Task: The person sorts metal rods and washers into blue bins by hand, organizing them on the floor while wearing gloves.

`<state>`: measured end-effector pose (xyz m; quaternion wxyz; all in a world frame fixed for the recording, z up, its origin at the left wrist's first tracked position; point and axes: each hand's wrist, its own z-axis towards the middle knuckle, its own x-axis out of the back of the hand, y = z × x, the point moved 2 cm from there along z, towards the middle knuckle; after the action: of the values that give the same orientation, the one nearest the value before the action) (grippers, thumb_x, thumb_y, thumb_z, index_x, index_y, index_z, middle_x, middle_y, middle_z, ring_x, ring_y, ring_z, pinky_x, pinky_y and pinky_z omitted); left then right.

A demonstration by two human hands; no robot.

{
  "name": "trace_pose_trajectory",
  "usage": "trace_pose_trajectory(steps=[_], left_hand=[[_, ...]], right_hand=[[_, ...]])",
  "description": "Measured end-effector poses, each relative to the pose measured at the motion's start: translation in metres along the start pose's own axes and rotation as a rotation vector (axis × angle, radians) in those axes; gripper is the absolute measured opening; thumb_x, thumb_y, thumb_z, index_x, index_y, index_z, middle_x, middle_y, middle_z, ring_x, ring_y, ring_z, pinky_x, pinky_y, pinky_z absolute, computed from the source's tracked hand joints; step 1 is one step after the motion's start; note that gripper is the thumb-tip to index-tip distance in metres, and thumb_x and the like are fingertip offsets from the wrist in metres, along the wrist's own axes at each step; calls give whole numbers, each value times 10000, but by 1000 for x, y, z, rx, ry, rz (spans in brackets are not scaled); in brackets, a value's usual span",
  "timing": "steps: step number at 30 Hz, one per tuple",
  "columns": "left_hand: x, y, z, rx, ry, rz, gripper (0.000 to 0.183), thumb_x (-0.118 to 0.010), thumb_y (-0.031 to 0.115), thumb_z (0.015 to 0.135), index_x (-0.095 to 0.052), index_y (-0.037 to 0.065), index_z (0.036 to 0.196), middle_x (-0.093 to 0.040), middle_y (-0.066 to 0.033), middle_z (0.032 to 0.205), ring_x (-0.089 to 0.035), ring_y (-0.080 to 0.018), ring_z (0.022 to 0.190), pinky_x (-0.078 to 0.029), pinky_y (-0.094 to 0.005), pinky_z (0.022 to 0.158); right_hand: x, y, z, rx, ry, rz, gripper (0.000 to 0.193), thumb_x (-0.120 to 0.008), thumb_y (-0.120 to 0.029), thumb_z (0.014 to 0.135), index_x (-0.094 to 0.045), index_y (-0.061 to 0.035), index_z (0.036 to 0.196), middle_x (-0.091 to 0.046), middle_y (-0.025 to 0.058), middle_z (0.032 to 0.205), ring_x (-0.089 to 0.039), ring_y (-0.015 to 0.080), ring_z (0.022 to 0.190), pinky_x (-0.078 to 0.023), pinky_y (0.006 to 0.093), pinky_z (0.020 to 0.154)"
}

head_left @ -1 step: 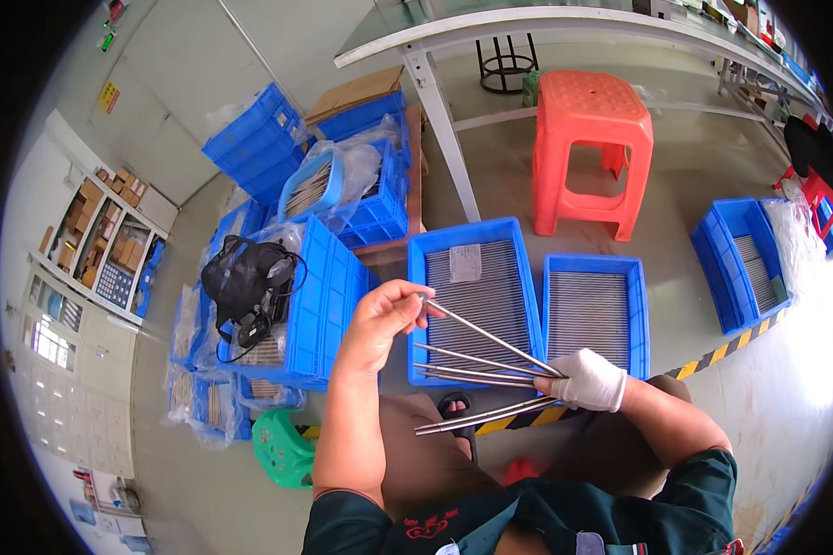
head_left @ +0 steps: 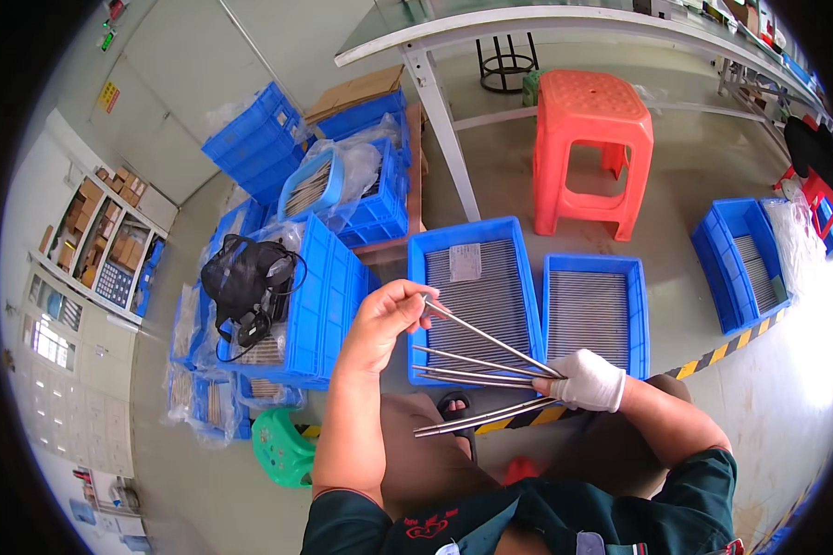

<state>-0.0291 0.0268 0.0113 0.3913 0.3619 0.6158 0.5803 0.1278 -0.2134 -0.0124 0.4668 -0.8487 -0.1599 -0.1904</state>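
Observation:
My gloved right hand (head_left: 590, 381) grips several thin metal rods (head_left: 472, 378) by one end, and they fan out toward the left. One rod (head_left: 491, 337) is spread upward from the others, its far end pinched between the fingertips of my bare left hand (head_left: 391, 319). Past my hands, a blue crate (head_left: 417, 277) on the floor holds a layer of similar rods with a paper label (head_left: 466, 263) on top. A smaller blue crate (head_left: 644, 319) of rods stands to its right, partly behind the glove.
Stacked blue crates (head_left: 319, 314) with a black bag (head_left: 245, 277) on top rise at left. A green stool (head_left: 282, 449) is near my left elbow. Ahead are a red stool (head_left: 590, 92) and a workbench leg (head_left: 444, 139). Another rod crate (head_left: 722, 277) sits at right.

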Motion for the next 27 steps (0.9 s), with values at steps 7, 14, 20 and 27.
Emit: trace_pose_trajectory(steps=[7, 14, 20, 27], left_hand=[[2, -4, -2, -21, -44, -58, 287, -618, 245, 867, -594, 15, 1037, -661, -121, 932, -601, -140, 783, -457, -245, 700], [3, 3, -6, 15, -145, -18, 247, -666, 72, 814, -579, 24, 1041, -655, -124, 971, -620, -168, 913, -489, -276, 816], [-13, 1, -9, 60, -205, 3, 260, -674, 53, 799, -578, 2, 1035, -650, -125, 947, -628, -184, 896, -507, -299, 797], [23, 1, -5, 36, 330, -60, 287, -553, 272, 905, -567, 33, 1062, -650, -124, 960, -624, -215, 852, -466, -303, 764]], right_hand=[[-5, 5, 3, 23, -69, 59, 390, -539, -409, 897, -662, -46, 972, -635, 104, 686, -634, 191, 618, -485, 302, 586], [-7, 8, 0, 13, -166, 108, 385, -523, -404, 907, -649, -52, 1001, -607, 91, 658, -590, 166, 574, -463, 296, 561], [-10, 1, 2, 191, -28, -72, 367, -527, -387, 894, -644, -50, 981, -643, 144, 755, -634, 281, 711, -480, 361, 661], [-10, 28, 0, 218, 18, -77, 421, -615, -447, 826, -642, -53, 972, -636, 141, 704, -634, 282, 672, -488, 355, 642]])
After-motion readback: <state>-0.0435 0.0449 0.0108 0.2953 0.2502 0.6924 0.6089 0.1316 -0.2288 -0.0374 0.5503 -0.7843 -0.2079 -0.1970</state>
